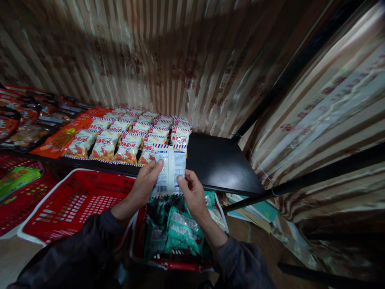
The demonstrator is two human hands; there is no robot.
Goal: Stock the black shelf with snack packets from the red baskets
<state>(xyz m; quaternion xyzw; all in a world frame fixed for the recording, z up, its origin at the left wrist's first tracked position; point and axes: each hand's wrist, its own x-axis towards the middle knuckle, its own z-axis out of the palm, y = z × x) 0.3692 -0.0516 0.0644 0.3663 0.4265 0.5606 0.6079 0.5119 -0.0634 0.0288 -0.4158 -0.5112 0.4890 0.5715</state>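
Note:
A white snack bag (pixel 170 170) with red and blue striped edges is held upright between both hands, its printed back with a barcode facing me. My left hand (pixel 149 176) pinches its left side, thumb on the front. On its right side my right hand (pixel 192 189) grips it the same way. Just behind the bag, several snack bags of a similar striped kind (pixel 105 144) stand in rows on a black shelf (pixel 225 160). Beneath my hands a red basket (pixel 176 265) holds several green snack bags (pixel 183 228).
An orange package (pixel 57 138) and dark packaged snacks (pixel 42 120) lie along the shelf's left part. A red basket with a white rim (pixel 90 200) stands at lower left, beside another basket with green packs (pixel 18 180). Black metal bars (pixel 315 176) and patterned curtains (pixel 180 60) border the shelf.

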